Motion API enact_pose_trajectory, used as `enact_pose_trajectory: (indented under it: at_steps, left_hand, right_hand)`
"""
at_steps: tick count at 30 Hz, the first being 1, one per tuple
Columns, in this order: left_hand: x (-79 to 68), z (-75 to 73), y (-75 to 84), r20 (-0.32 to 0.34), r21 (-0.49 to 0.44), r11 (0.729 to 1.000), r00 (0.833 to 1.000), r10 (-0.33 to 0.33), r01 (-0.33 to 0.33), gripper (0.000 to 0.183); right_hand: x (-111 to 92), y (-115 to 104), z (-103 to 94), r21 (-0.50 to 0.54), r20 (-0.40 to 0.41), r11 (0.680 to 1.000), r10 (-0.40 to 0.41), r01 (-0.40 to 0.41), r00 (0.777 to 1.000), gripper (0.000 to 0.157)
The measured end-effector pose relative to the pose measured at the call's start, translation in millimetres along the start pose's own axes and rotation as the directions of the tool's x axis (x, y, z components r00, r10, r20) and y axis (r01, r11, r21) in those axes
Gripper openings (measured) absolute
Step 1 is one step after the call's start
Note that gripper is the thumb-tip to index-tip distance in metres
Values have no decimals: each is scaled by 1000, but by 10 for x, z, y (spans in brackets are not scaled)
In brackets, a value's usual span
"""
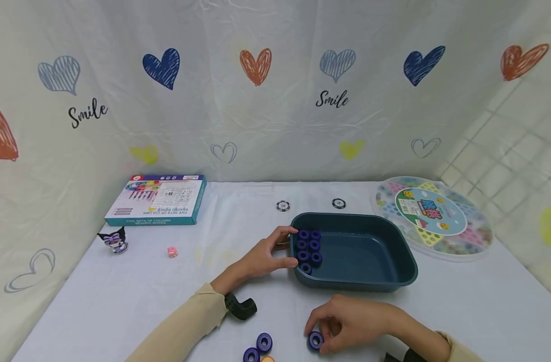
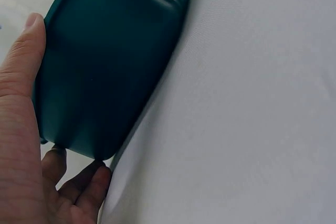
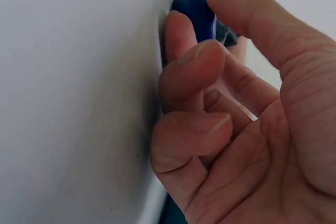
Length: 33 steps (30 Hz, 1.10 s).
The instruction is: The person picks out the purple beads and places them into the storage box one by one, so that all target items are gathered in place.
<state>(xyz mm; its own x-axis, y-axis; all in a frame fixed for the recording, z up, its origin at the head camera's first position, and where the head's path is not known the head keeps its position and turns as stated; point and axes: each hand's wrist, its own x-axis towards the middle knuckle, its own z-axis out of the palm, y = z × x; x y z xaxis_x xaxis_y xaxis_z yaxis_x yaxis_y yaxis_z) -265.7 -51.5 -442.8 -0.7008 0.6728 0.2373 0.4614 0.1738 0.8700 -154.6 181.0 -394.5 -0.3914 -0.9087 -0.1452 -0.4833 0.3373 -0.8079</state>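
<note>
My left hand grips the left end of a dark teal plastic basin, thumb at the near corner and fingers at the far one. In the left wrist view, its thumb and fingertips press the basin's outer wall. Several purple rings stand in two columns along the inside of that end. In front of the basin, my right hand pinches a purple ring between thumb and fingers, low at the tabletop. The right wrist view shows the thick ring between fingertip and thumb, other fingers curled below.
Two more purple rings and an orange piece lie at the front edge of view. Behind the basin are two poker chips. A round patterned case lies right; a flat box, a figurine and a small pink piece are left.
</note>
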Motion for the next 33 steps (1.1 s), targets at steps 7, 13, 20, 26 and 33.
enact_pose_trajectory:
  at_steps: [7,13,20,26,33]
  left_hand:
    - [-2,1,7,4,-13,1000,1000,13,-13,68]
    - [6,5,7,-5,0,1000,1000,12,-12,70]
    - [-24,-14,140,9,-22,999,999,37,-37,70]
    - [-59,-59,362,41,-40,998,998,44,-42,67]
    - [-67,-66,353,45,-47,998,998,34,-32,67]
  right_hand:
    - [-4,-7,-11,46,-4,999,7,-6,1000,21]
    - [-43,-122,-145,9,-25,1000,-24,25,999,22]
    - [-105,-237,-441,19,-126,1000,8,-6,992,23]
    - [-158,-267,-715,-7,-211,992,121,-126,970,23]
    - [-172,-110,-1060,-34,-299,974,204,-224,932,27]
